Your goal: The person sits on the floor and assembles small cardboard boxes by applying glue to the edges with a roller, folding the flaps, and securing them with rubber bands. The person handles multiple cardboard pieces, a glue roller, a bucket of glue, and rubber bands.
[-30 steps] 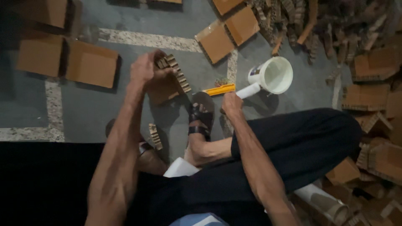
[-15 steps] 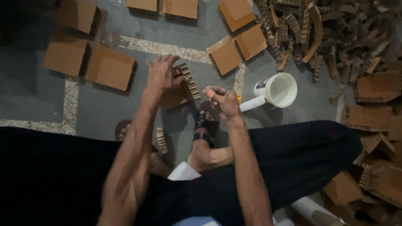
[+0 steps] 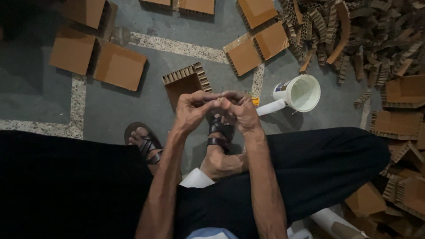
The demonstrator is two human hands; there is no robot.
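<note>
The left hand [image 3: 191, 110] and right hand [image 3: 239, 109] meet above the sandaled foot [image 3: 221, 130], fingertips pinched together on something too small to see, best held gently and steady, near a brown honeycomb cardboard piece [image 3: 186, 84] with bumpy edges and a smooth white bucket [image 3: 301, 93].
</note>
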